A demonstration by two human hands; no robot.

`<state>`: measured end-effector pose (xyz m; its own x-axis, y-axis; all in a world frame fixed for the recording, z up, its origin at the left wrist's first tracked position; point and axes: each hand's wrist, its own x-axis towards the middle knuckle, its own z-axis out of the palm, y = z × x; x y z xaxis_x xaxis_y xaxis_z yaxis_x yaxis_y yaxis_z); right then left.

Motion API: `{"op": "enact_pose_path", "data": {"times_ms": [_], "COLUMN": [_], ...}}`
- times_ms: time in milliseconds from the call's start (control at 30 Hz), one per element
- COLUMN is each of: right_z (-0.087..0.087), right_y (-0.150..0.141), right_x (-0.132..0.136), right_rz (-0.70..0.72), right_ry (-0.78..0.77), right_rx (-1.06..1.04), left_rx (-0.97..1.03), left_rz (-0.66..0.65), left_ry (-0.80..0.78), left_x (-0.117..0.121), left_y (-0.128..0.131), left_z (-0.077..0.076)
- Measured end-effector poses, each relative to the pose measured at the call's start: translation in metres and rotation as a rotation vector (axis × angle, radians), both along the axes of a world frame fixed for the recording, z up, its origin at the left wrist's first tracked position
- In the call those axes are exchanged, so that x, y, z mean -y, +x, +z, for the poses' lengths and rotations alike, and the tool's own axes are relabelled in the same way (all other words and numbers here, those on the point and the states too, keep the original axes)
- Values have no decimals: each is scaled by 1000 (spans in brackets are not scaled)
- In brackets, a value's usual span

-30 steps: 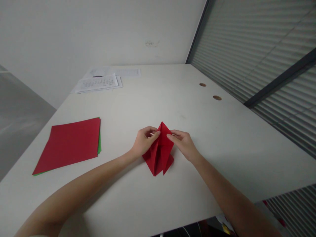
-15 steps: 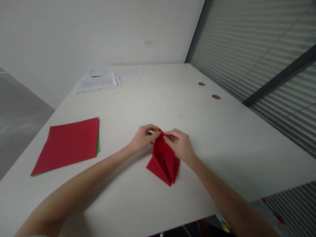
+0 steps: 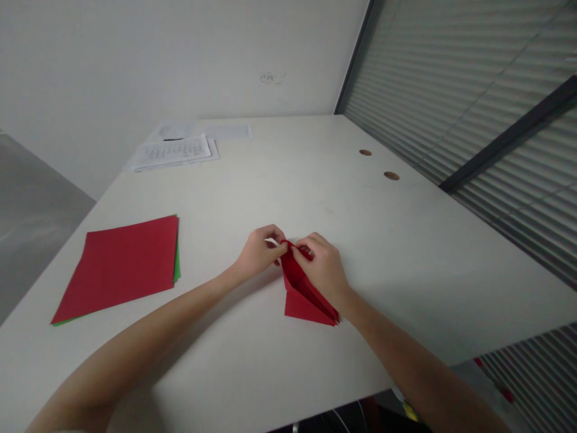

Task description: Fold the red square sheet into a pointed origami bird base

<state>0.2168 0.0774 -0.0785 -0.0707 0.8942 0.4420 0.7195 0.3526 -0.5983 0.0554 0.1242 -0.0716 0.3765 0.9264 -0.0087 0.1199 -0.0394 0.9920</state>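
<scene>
The white table [image 3: 225, 373] takes up most of the view, with slatted blinds [image 3: 442, 78] running along its right side. On its left lies a stack of red sheets [image 3: 121, 264], a green edge [image 3: 177, 264] peeping out on its right side, well apart from the work. Printed papers [image 3: 166, 153] lie beyond it, toward the far left corner. The folded red paper [image 3: 303, 300] is in front of the person, between the two hands and just above or on the tabletop. Half a second ago its lower points faced the person more directly and the far tip spread between the fingers; now those points have swung toward the right wrist, and the upper part has narrowed and bunched. That suggests the shaping is centred on the far end, with the lower flaps simply following along. The left hand [image 3: 259, 252] pinches the upper left edge between thumb and fingers, while the right hand [image 3: 323, 264] grasps the other side close by, its curled fingers covering part of the paper. Just what fold lies beneath the fingertips is hard to tell, as they hide it.
</scene>
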Motion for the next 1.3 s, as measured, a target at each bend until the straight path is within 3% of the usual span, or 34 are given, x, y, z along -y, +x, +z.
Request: {"op": "enact_pose_path", "data": {"times_ms": [133,200,367,733,900,1000,1100,1300], "right_z": [0,0,1,-1,-2,-1,0,2], "right_y": [4,9,17,12,9,9,15,31], "right_x": [-1,-3,-6,-2,0,1,-2,-14], "right_rz": [94,126,137,157,190,238,295,172], "right_ry": [2,-34,-99,3,-20,-102,-231,-480], "right_rx": [13,-25,-39,336,397,286,4,-602], "left_rx": [-23,-50,-69,-121,-74,-90,-111,-156], "left_rz": [-181,-213,-216,-163,-164,-136,-118,-133], "left_ry": [-72,-59,-63,-149,-292,-298,-228,137], "left_x": [-7,-9,-12,-12,-12,-13,-15,-12], "left_y": [-6,-8,-11,-11,-12,-13,-13,-18], "left_z": [3,4,1,-4,-6,-10,-10,12]}}
